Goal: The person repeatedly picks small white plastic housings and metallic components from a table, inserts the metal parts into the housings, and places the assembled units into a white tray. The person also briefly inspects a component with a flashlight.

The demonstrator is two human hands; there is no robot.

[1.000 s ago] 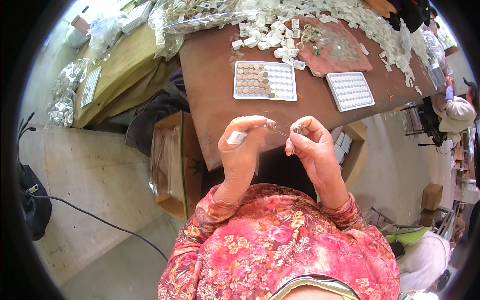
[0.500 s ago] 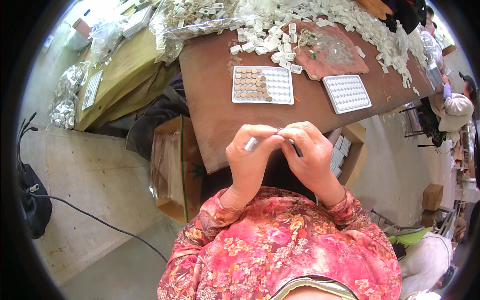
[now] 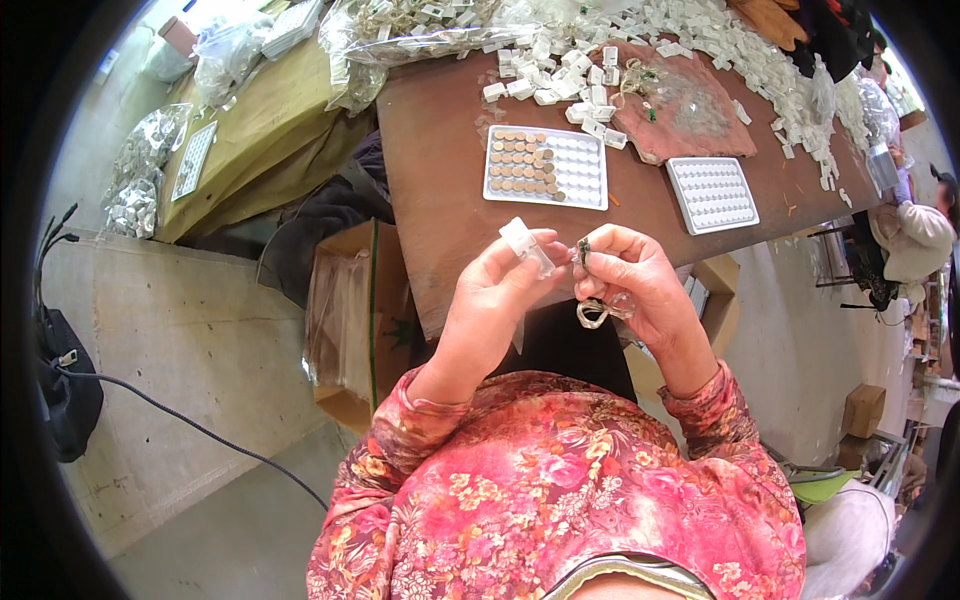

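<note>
Pinched in the fingers of my left hand (image 3: 478, 312) is a small white plastic case (image 3: 516, 236) with a clear part at its lower end. My right hand (image 3: 648, 288) grips a small green circuit board (image 3: 584, 250) between thumb and forefinger. A loop of pale wire (image 3: 592, 314) hangs below that board, against the palm. Both hands are raised over the table's near edge, close together, fingertips almost meeting. Beyond them lies a white tray (image 3: 590, 196), its left part filled with round tan discs (image 3: 520, 165).
A second white tray (image 3: 712, 195) rests to the right on the brown table (image 3: 435, 180). Behind are a red cloth (image 3: 655, 130) and heaped white plastic cases (image 3: 560, 75). Open cardboard boxes (image 3: 385, 290) flank me below the table. Another person (image 3: 915, 230) is at the far right.
My hands have drawn slightly apart and turned, bringing the white case, green board and wire loop into plain sight. The whole view has shifted a little.
</note>
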